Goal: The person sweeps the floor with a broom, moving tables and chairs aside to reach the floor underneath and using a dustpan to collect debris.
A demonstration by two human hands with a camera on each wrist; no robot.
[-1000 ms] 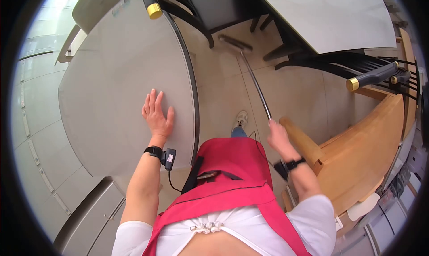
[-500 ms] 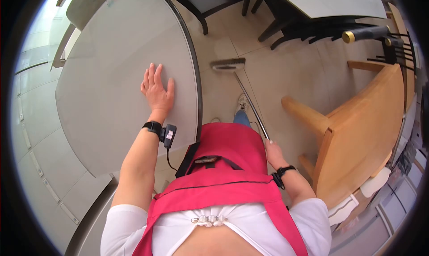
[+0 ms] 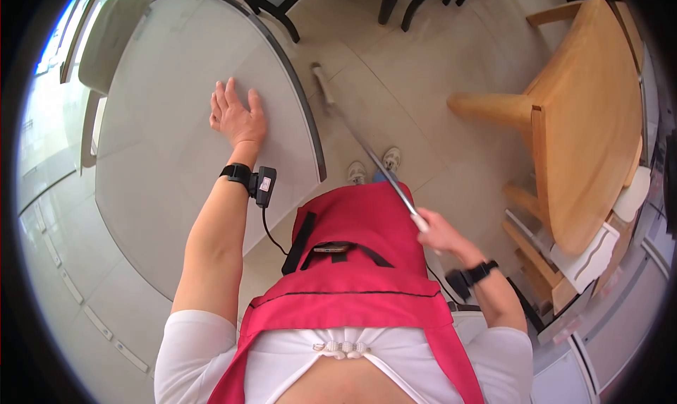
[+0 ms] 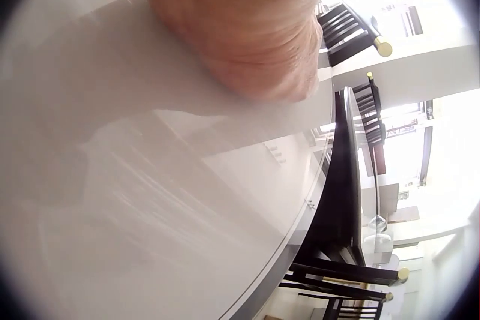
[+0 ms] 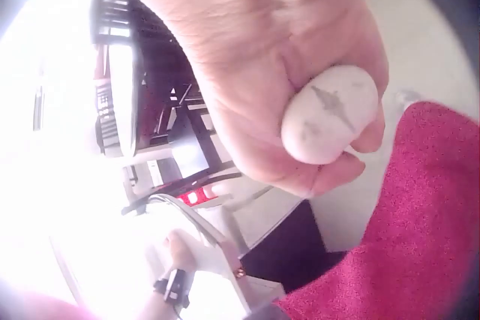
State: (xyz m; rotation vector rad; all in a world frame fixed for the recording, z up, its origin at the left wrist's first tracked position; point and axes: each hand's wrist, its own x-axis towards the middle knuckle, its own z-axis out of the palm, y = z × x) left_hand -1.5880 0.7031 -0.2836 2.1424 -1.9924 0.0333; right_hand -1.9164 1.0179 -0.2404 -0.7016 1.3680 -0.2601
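Observation:
My right hand (image 3: 438, 231) grips the white upper end of a long-handled broom (image 3: 370, 152) beside the red apron (image 3: 360, 224). In the right wrist view the rounded white handle end (image 5: 334, 110) pokes out of the curled fingers. The slim metal handle slants away to the broom head (image 3: 323, 85), which is blurred over the floor near the table's curved edge. My left hand (image 3: 240, 122) rests palm down on the grey table (image 3: 166, 80), its fingers straight and a little spread. The left wrist view shows the heel of that hand against the glossy top; its fingers are hidden there.
A wooden chair (image 3: 589, 122) stands at the right, one leg (image 3: 486, 106) reaching toward the middle. Dark chair legs (image 3: 391, 2) are at the far side, and a pale chair (image 3: 113, 44) is behind the table. Both shoes (image 3: 391, 158) are on the tiled floor.
The broom head has swung left and nearer, toward the table edge, its handle now slanting across the apron's front. The person has moved, so both feet show. The left hand stays on the table.

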